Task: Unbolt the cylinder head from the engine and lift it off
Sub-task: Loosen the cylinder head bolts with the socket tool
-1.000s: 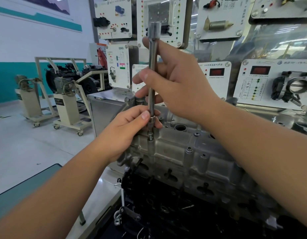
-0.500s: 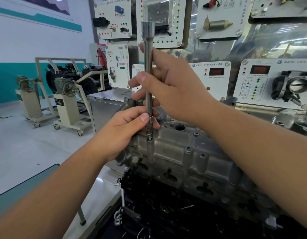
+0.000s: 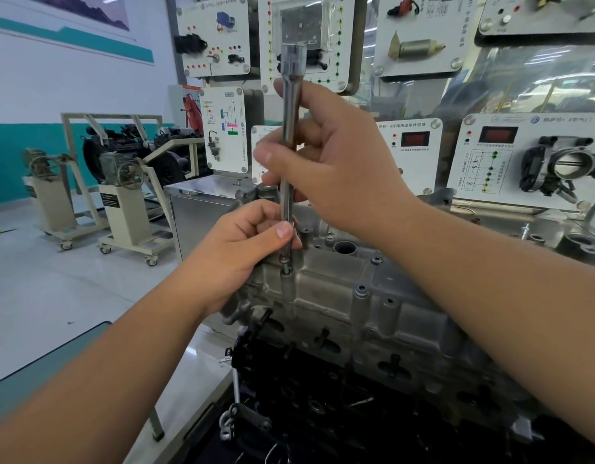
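The grey aluminium cylinder head sits on top of the dark engine block, in the middle of the view. A long chrome socket extension bar stands upright over a bolt hole at the head's left end. My right hand grips the bar around its middle. My left hand pinches the bar's lower end just above the hole, thumb on the front. Other bolts show along the head's near edge.
Training panels with sensors and a throttle body line the wall behind the engine. A steel cabinet stands behind the head's left end. Engine stands on castors are at the left, and a teal table edge lies at the lower left.
The bar has tilted slightly left at its top over the second. Both hands keep their hold and shift only slightly with it.
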### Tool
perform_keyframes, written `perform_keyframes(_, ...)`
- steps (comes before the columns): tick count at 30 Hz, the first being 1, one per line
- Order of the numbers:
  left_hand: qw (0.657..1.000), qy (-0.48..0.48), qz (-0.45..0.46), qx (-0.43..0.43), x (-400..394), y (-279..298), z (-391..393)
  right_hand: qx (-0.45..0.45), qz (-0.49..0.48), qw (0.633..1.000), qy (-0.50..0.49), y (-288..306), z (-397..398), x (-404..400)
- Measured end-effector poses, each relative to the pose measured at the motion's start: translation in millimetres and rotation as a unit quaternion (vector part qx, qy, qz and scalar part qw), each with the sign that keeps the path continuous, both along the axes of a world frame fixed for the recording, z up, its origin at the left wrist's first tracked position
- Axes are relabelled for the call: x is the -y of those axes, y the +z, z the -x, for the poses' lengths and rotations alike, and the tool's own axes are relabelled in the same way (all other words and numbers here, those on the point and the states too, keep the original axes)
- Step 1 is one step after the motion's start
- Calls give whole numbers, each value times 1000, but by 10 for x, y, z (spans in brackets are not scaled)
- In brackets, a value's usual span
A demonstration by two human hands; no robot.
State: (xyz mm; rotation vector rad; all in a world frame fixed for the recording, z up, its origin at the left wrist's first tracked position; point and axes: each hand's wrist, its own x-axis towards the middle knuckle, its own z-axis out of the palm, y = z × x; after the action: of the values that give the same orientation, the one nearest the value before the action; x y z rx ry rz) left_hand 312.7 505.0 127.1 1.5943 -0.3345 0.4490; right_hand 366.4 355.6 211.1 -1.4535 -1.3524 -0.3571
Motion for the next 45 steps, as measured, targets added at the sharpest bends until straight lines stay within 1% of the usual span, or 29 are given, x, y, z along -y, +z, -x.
perform_keyframes(2, 1000, 9, 5, 9, 12, -14, -13, 2, -1, 1000, -8, 0, -8, -2)
perform_keyframes(7, 1000, -11, 0, -7, -16, -34, 23, 5, 76, 997, 14, 34, -8, 8)
perform_keyframes(9, 1000, -14, -4, -8, -25, -24, 29, 6, 69, 998, 11, 15, 8, 7)
perform_keyframes(12, 1000, -8, -2, 7, -17, -11, 8, 6, 14, 1000, -27, -5, -6, -1)
perform_keyframes(14, 1000, 1, -6, 15, -3, -15, -2, 5, -3, 999, -34, 6, -22, -3)
perform_keyframes(18, 1000, -4, -3, -9, -6, -22, 19, -8, 18, 1000, 5, 16, -12, -2)
perform_keyframes(21, 1000, -15, -5, -19, -31, -3, 32, -6, 21, 1000, 5, 1, -4, -5)
perform_keyframes(25, 1000, -6, -7, -3, -23, -4, 2, 2, 15, 1000, -10, 15, 22, 5)
perform_keyframes(30, 999, -22, -12, -26, -45, 14, 25, -4, 74, 997, -1, 52, 29, 19)
perform_keyframes(33, 999, -24, -13, -24, -50, 18, 20, -9, 60, 998, -4, 41, 28, 18)
perform_keyframes(37, 1000, -14, 1, -4, -38, -7, -2, 8, 27, 999, -15, 28, 31, 22)
perform_keyframes(42, 1000, -23, -7, -20, -56, -6, 3, 9, 58, 998, -9, 23, 56, 13)
perform_keyframes(45, 1000, -27, 5, -6, -69, -28, 6, 17, 59, 998, -16, -1, 51, 3)
